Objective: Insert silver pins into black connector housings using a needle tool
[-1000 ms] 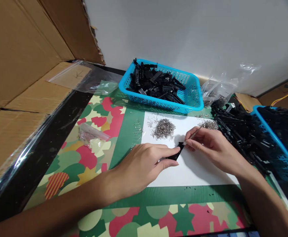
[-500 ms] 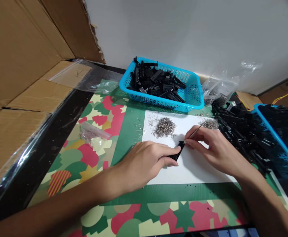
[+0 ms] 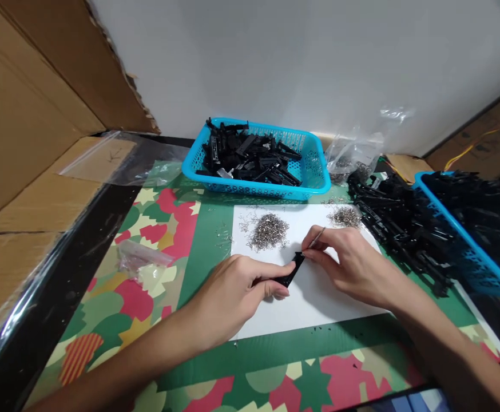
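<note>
My left hand (image 3: 245,286) pinches a small black plastic part (image 3: 293,271) between thumb and forefinger, low over a white sheet (image 3: 267,317). My right hand (image 3: 340,257) is closed on a thin metal pick-like tool (image 3: 317,237), its fingertips at the upper end of the black part. Whether the tool's tip touches the part is hidden by the fingers. Just beyond my hands lies a pile of small metal springs or clips (image 3: 269,232). A second pile of small metal pieces (image 3: 344,217) is behind my right hand.
A blue basket (image 3: 254,190) of black parts stands at the back. Loose black parts (image 3: 404,229) are heaped on the right beside another blue basket (image 3: 460,229). Plastic bags (image 3: 142,260) lie on the left, with cardboard (image 3: 22,197) beyond. Another clear bag (image 3: 357,150) rests near the wall.
The whole view has shifted, so things appear further left and slightly lower. Both hands keep their grips, with my right fingers still at the black part's upper end.
</note>
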`<state>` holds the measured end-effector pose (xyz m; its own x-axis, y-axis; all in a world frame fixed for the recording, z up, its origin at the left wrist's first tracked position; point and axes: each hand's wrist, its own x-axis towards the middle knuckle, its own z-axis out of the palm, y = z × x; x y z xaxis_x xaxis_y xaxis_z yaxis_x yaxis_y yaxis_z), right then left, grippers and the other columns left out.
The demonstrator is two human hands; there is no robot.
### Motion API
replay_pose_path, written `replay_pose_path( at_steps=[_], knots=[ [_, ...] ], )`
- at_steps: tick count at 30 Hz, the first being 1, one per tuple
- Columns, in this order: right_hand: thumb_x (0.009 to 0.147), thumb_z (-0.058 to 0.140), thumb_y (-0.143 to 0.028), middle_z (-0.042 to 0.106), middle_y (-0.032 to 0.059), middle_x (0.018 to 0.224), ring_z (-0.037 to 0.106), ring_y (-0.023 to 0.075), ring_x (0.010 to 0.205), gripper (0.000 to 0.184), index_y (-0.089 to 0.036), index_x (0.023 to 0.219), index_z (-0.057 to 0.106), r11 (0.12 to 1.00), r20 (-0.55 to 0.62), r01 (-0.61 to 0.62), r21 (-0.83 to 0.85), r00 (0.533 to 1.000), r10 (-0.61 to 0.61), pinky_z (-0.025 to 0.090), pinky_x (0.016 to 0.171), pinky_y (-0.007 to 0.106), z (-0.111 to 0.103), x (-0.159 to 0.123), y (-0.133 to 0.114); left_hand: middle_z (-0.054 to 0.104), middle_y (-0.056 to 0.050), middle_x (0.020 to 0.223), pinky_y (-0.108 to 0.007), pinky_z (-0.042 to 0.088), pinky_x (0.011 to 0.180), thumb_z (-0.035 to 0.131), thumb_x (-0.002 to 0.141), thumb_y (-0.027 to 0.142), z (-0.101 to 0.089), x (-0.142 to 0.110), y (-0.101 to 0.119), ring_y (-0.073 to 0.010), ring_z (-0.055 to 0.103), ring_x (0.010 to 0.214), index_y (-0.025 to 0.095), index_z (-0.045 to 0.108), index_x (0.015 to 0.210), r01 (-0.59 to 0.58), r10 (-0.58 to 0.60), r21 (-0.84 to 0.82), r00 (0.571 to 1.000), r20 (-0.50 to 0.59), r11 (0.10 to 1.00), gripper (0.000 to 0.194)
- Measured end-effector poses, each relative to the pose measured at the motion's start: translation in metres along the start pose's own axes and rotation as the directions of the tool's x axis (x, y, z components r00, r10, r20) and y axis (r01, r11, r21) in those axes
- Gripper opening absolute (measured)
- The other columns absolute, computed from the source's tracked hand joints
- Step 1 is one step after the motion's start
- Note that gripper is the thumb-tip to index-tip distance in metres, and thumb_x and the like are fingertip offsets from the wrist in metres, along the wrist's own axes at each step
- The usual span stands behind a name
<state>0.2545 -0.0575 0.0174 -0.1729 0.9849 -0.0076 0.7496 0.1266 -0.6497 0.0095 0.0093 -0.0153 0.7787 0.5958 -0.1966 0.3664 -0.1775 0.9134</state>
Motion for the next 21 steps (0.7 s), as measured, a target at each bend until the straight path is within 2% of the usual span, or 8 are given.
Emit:
replay_pose_path(
  at_steps=[6, 9, 14, 18, 21],
  knots=[
    [0.102, 0.055, -0.010, 0.074, 0.0048, 0.087, 0.067, 0.0200, 0.077, 0.016, -0.020, 0.097, 0.067, 1.000, 0.021, -0.006, -0.028, 1.000, 0.006, 0.043, 0.068, 0.030, 0.003, 0.003, -0.001, 0.087, -0.001, 0.113, -0.029, 0.060, 0.083, 0.069, 0.095, 0.021, -0.005, 0.003, 0.000, -0.0226, 0.081, 0.096, 0.028, 0.079, 0.135, 0.041, -0.042, 0.013, 0.999, 0.035, 0.999, 0.042],
    [0.100, 0.055, -0.008, 0.074, 0.0050, 0.086, 0.066, 0.0191, 0.075, 0.017, -0.019, 0.096, 0.068, 1.000, 0.026, -0.004, -0.009, 1.000, 0.005, 0.041, 0.067, 0.029, 0.003, 0.005, 0.000, 0.087, -0.002, 0.113, -0.030, 0.059, 0.084, 0.068, 0.095, 0.022, -0.007, 0.003, 0.005, -0.0228, 0.079, 0.096, 0.026, 0.080, 0.134, 0.060, -0.061, 0.029, 0.998, 0.031, 0.998, 0.041],
    [0.101, 0.061, -0.016, 0.072, 0.0021, 0.084, 0.061, 0.0161, 0.072, 0.010, -0.019, 0.094, 0.067, 0.987, -0.062, -0.003, 0.159, 0.998, 0.013, 0.040, 0.067, 0.027, 0.002, 0.008, 0.000, 0.087, -0.005, 0.094, -0.030, 0.059, 0.074, 0.070, 0.094, 0.033, -0.011, 0.004, 0.007, -0.0229, 0.074, 0.084, 0.021, 0.084, 0.128, 0.077, -0.077, 0.019, 0.997, 0.006, 0.997, 0.038],
    [0.110, 0.050, -0.026, 0.065, -0.0003, 0.080, 0.058, 0.0155, 0.073, 0.025, -0.021, 0.087, 0.058, 0.946, -0.179, 0.027, 0.324, 0.983, 0.033, 0.044, 0.071, 0.027, 0.000, 0.011, 0.002, 0.086, -0.009, 0.091, -0.031, 0.062, 0.070, 0.073, 0.093, 0.051, -0.015, 0.006, 0.000, -0.0247, 0.074, 0.079, 0.023, 0.087, 0.120, 0.076, -0.080, -0.061, 0.994, -0.073, 0.995, 0.041],
    [0.112, 0.044, -0.024, 0.070, 0.0019, 0.090, 0.063, 0.0166, 0.084, 0.027, -0.020, 0.094, 0.063, 0.908, -0.170, 0.054, 0.416, 0.985, 0.020, 0.048, 0.079, 0.028, -0.002, 0.014, 0.003, 0.085, -0.009, 0.089, -0.032, 0.063, 0.070, 0.076, 0.090, 0.062, -0.016, 0.006, -0.001, -0.0285, 0.075, 0.085, 0.027, 0.088, 0.118, 0.039, -0.054, -0.112, 0.990, -0.132, 0.993, 0.046]
  ],
)
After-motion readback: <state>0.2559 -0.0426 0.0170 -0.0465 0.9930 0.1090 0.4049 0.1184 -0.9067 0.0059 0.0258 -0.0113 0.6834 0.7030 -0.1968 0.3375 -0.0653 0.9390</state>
